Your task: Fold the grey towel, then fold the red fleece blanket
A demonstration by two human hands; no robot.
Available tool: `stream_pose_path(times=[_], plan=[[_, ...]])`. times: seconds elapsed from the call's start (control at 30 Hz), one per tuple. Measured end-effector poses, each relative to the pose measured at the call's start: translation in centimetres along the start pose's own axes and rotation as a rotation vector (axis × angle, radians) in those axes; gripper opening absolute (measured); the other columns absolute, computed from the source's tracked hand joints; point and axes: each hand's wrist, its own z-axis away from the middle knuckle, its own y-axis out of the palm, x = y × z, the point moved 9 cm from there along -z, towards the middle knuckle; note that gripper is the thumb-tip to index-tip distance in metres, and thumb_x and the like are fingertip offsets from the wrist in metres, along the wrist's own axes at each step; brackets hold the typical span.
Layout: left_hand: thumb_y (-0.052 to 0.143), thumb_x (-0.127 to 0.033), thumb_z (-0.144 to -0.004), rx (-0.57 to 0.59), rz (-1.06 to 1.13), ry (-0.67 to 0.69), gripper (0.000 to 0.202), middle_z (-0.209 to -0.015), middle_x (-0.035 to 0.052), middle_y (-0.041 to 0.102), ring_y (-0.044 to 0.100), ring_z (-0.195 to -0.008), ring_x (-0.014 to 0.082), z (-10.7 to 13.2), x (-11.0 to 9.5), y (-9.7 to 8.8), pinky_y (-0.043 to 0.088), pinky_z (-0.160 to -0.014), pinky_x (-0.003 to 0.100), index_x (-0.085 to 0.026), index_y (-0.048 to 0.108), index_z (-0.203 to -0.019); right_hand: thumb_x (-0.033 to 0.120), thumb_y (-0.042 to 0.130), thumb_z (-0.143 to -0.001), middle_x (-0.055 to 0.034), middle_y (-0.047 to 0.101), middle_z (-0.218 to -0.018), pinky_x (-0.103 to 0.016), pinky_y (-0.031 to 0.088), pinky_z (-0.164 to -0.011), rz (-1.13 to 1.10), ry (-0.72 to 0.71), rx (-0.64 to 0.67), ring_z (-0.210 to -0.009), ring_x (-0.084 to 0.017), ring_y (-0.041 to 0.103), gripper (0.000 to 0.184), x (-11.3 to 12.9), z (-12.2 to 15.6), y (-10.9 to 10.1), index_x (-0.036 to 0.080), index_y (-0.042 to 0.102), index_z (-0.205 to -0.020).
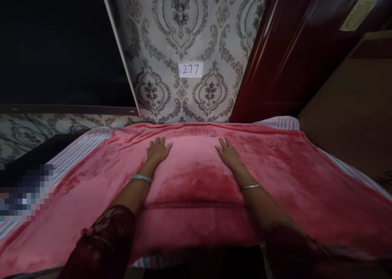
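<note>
A pink plush blanket covers the surface in front of me. In its middle lies a folded pink plush cloth, with a dark crease along its near side. I cannot tell whether it is a separate piece or part of the blanket. My left hand rests flat near the cloth's far left corner, fingers spread. Opposite it, my right hand lies flat by the far right corner, fingers also apart. Neither hand grips anything.
Striped fabric shows from under the blanket's edges. A large dark screen hangs at the left. Behind, a patterned wall carries a paper label reading 277. A dark red wooden door and a brown panel stand at the right.
</note>
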Motion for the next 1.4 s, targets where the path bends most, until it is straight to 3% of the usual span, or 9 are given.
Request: stream_pose_path(times=[0.4, 0.6, 0.7, 0.77, 0.87, 0.97, 1.07, 1.2, 1.4], plan=[[0.025, -0.058, -0.098, -0.087, -0.025, 0.035, 0.071, -0.159, 0.0179, 0.040, 0.044, -0.136, 0.0400, 0.3, -0.2, 0.3, 0.044, -0.105, 0.056, -0.018, 0.039, -0.154, 0.054, 0.025, -0.104, -0.0063, 0.024, -0.169, -0.053, 0.046, -0.106, 0.003, 0.001, -0.061, -0.135, -0.033, 0.051, 0.060, -0.1, 0.4, 0.3, 0.032, 0.035, -0.159], [0.025, -0.059, -0.098, -0.001, 0.003, 0.010, 0.072, -0.164, 0.0160, 0.033, 0.038, -0.144, 0.0400, 0.1, -0.2, -0.1, 0.041, -0.110, 0.057, -0.019, 0.035, -0.157, 0.052, 0.026, -0.103, -0.0089, 0.022, -0.169, -0.052, 0.045, -0.107, -0.008, -0.016, -0.033, -0.132, -0.032, 0.054, 0.062, 0.0, 0.2, -0.1, 0.029, 0.034, -0.160], [0.025, -0.058, -0.098, 0.049, 0.024, -0.028, 0.072, -0.167, 0.0160, 0.027, 0.029, -0.150, 0.0402, 0.4, -0.5, -1.5, 0.035, -0.115, 0.060, -0.019, 0.032, -0.159, 0.051, 0.024, -0.104, -0.0090, 0.022, -0.169, -0.056, 0.041, -0.110, -0.004, 0.011, 0.037, -0.141, -0.034, 0.045, 0.062, 0.2, 0.4, -0.8, 0.029, 0.032, -0.161], [0.025, -0.055, -0.100, -0.001, 0.011, 0.015, 0.070, -0.167, 0.0164, 0.026, 0.022, -0.154, 0.0386, 1.8, -1.7, -3.1, 0.027, -0.119, 0.061, -0.018, 0.033, -0.159, 0.050, 0.025, -0.104, -0.0095, 0.024, -0.169, -0.063, 0.034, -0.113, 0.014, 0.005, 0.020, -0.149, -0.037, 0.031, 0.061, 1.1, 1.2, -1.9, 0.028, 0.033, -0.160], [0.029, -0.050, -0.102, -0.078, -0.031, 0.292, 0.064, -0.168, 0.0127, 0.027, 0.018, -0.156, 0.0322, 6.4, -5.8, -4.4, 0.018, -0.124, 0.058, -0.022, 0.032, -0.160, 0.048, 0.028, -0.105, -0.0085, 0.024, -0.169, -0.065, 0.023, -0.118, 0.052, -0.199, -0.055, -0.154, -0.035, 0.019, 0.058, 4.5, 4.0, -3.0, 0.030, 0.036, -0.159], [0.038, -0.050, -0.101, -0.069, -0.066, 0.554, 0.064, -0.168, 0.0105, 0.028, 0.019, -0.156, 0.0303, 12.2, -9.2, -2.8, 0.013, -0.125, 0.057, -0.026, 0.031, -0.160, 0.049, 0.029, -0.106, -0.0040, 0.024, -0.169, -0.061, 0.020, -0.120, 0.073, -0.422, -0.014, -0.155, -0.031, 0.018, 0.055, 7.6, 7.7, -1.6, 0.034, 0.036, -0.158], [0.042, -0.052, -0.099, -0.021, -0.095, 0.591, 0.067, -0.168, 0.0134, 0.024, 0.018, -0.156, 0.0339, 15.5, -9.6, 0.4, 0.013, -0.124, 0.062, -0.024, 0.033, -0.160, 0.050, 0.029, -0.106, -0.0027, 0.024, -0.169, -0.060, 0.020, -0.120, 0.089, -0.462, 0.012, -0.155, -0.031, 0.019, 0.055, 8.2, 9.8, 0.3, 0.035, 0.033, -0.160], [0.040, -0.051, -0.100, -0.019, -0.107, 0.569, 0.067, -0.170, 0.0137, 0.017, 0.013, -0.157, 0.0346, 16.0, -9.1, 3.1, 0.011, -0.123, 0.066, -0.022, 0.031, -0.160, 0.049, 0.032, -0.106, -0.0023, 0.025, -0.169, -0.060, 0.019, -0.121, 0.119, -0.465, -0.030, -0.155, -0.031, 0.019, 0.055, 7.9, 10.2, 1.5, 0.034, 0.035, -0.159], [0.041, -0.050, -0.100, -0.023, -0.096, 0.580, 0.063, -0.168, 0.0126, 0.024, 0.020, -0.156, 0.0332, 15.3, -9.0, 3.7, 0.013, -0.124, 0.065, -0.024, 0.038, -0.158, 0.048, 0.032, -0.106, -0.0022, 0.028, -0.167, -0.059, 0.021, -0.121, 0.143, -0.467, -0.036, -0.154, -0.030, 0.021, 0.054, 7.9, 9.9, 1.9, 0.033, 0.038, -0.158]])
